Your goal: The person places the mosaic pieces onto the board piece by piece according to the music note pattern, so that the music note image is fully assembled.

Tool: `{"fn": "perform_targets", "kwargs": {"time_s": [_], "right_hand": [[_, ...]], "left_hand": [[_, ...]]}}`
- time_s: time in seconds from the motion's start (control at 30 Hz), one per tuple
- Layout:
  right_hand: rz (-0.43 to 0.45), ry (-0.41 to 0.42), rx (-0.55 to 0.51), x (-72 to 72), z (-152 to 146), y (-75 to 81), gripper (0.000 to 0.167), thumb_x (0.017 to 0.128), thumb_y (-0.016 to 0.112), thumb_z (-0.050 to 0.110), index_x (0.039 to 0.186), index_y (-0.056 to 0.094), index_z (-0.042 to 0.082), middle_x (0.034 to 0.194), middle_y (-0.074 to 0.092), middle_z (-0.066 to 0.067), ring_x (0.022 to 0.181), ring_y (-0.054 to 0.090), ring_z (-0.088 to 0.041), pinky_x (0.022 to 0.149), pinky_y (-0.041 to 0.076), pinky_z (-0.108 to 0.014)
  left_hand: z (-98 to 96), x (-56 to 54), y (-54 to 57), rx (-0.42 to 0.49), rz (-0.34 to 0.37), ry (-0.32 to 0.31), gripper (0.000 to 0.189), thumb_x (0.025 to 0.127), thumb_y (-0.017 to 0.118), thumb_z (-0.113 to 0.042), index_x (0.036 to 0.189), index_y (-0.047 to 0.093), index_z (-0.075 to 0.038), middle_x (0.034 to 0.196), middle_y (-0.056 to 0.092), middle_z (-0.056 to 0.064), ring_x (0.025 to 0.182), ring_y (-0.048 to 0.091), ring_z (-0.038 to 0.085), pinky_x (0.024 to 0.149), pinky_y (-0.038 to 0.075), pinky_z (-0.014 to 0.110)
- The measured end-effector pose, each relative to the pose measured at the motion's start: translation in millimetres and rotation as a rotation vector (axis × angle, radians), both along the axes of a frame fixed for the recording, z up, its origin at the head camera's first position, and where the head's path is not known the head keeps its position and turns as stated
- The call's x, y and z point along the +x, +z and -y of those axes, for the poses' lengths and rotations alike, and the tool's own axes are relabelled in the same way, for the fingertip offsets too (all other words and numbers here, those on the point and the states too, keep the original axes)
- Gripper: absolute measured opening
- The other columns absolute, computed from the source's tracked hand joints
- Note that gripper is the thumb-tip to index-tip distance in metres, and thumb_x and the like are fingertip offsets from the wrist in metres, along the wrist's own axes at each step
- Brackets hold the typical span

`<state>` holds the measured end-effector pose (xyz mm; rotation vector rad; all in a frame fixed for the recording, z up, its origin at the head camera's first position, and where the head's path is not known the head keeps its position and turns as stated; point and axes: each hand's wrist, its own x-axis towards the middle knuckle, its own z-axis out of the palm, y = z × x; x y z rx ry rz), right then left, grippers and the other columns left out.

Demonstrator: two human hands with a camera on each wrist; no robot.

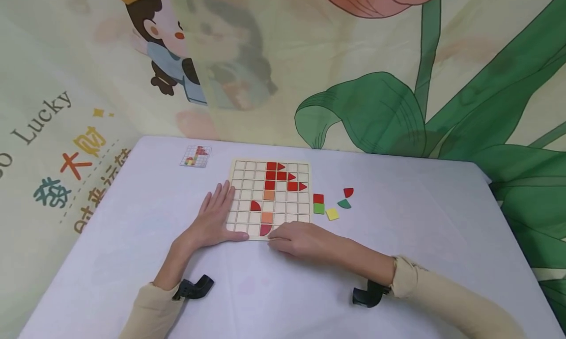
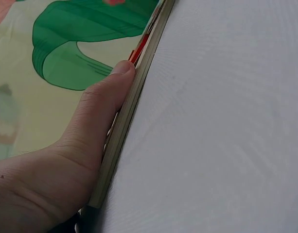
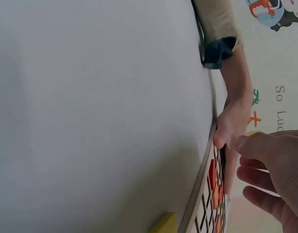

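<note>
A square white grid board [image 1: 297, 215] lies on the table, with red squares [image 1: 269, 185], red triangles [image 1: 302, 186], orange squares [image 1: 267, 217] and red quarter-circle pieces [image 1: 255, 206] in its cells. My left hand [image 1: 212, 218] rests along its left side, fingers spread, the thumb [image 2: 102, 99] at the front edge. At the front edge my right hand [image 1: 305, 240] has bent fingers; their tips are close to a dark-red quarter-circle piece [image 1: 265, 229]. In the right wrist view those fingers [image 3: 258, 177] curl near the thumb, and whether a piece is between them cannot be made out.
Right of the board lie a red square [image 1: 318, 198], a green square [image 1: 319, 209], a yellow square [image 1: 332, 214], a red quarter-circle [image 1: 348, 192] and a green one [image 1: 344, 204]. A small pattern card [image 1: 196, 156] lies at the back left. A printed cloth [image 1: 283, 123] hangs behind.
</note>
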<state>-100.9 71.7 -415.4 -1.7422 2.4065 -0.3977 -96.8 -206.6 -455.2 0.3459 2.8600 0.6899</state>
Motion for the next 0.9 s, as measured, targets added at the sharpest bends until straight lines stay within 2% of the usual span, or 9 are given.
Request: {"fn": "perform_targets", "kwargs": {"time_s": [0.03,0.07,0.1,0.13,0.4,0.53,0.67,0.9], "right_hand": [[-0.089,0.052,-0.024,3.4,-7,-0.3,0.03,0.093,0.064,0.02,0.122,0.064,0.013,0.123,0.067,0.002,0.115,0.062,-0.012,0.097,0.051,-0.025],[-0.12,0.056,-0.038,7.1,-14,-0.7,0.029,0.092,0.066,0.021,0.12,0.066,0.014,0.12,0.067,0.003,0.112,0.062,-0.011,0.095,0.052,-0.023],[-0.204,0.093,-0.059,10.0,-20,-1.9,0.029,0.089,0.07,0.02,0.118,0.066,0.013,0.119,0.068,0.002,0.111,0.063,-0.011,0.094,0.052,-0.023],[-0.229,0.089,-0.062,12.9,-26,-3.3,0.03,0.088,0.072,0.021,0.116,0.066,0.014,0.118,0.068,0.003,0.109,0.063,-0.01,0.092,0.052,-0.022],[-0.253,0.018,-0.075,26.1,-59,-12.4,0.029,0.083,0.077,0.022,0.11,0.068,0.017,0.112,0.069,0.005,0.102,0.065,-0.009,0.087,0.054,-0.021],[-0.236,-0.037,-0.084,29.1,-70,-9.2,0.029,0.081,0.079,0.02,0.107,0.068,0.018,0.109,0.069,0.006,0.1,0.065,-0.008,0.089,0.055,-0.024],[-0.217,-0.108,-0.067,27.4,-79,-5.2,0.032,0.08,0.08,0.02,0.109,0.069,0.018,0.109,0.069,0.005,0.099,0.065,-0.01,0.086,0.056,-0.025],[-0.202,-0.227,-0.046,19.0,-93,-10.2,0.038,0.078,0.082,0.022,0.114,0.071,0.017,0.105,0.068,0.003,0.092,0.063,-0.01,0.078,0.056,-0.021]], "left_hand": [[0.0,-0.2,0.2,-0.002,-0.001,0.0,0.127,0.069,0.078,-0.06,0.154,0.007,0.003,0.164,-0.003,0.019,0.152,-0.005,0.039,0.121,-0.002,0.057],[0.1,-0.5,0.4,-0.003,-0.002,0.0,0.128,0.069,0.078,-0.059,0.154,0.007,0.003,0.164,-0.003,0.019,0.152,-0.005,0.038,0.121,-0.002,0.057],[0.4,-0.8,0.4,-0.003,-0.003,0.0,0.128,0.068,0.078,-0.059,0.154,0.007,0.003,0.164,-0.003,0.019,0.152,-0.005,0.038,0.121,-0.002,0.057],[0.7,-1.1,0.4,-0.006,-0.005,0.001,0.128,0.068,0.078,-0.059,0.154,0.007,0.003,0.164,-0.003,0.019,0.152,-0.005,0.038,0.121,-0.002,0.057],[1.4,-0.6,-0.9,0.003,-0.004,-0.003,0.128,0.068,0.078,-0.059,0.154,0.007,0.003,0.164,-0.003,0.019,0.152,-0.005,0.039,0.12,-0.002,0.058],[0.5,-0.2,-1.2,0.01,-0.001,-0.002,0.127,0.068,0.078,-0.059,0.154,0.008,0.003,0.164,-0.002,0.019,0.152,-0.005,0.039,0.12,-0.002,0.058],[0.1,-0.9,-2.0,0.006,-0.003,-0.002,0.127,0.068,0.078,-0.059,0.154,0.008,0.003,0.164,-0.002,0.019,0.152,-0.005,0.038,0.12,-0.002,0.058],[0.3,-2.4,-2.7,0.003,0.0,-0.004,0.127,0.069,0.077,-0.06,0.154,0.007,0.002,0.164,-0.003,0.018,0.152,-0.005,0.038,0.121,-0.002,0.058]]}}
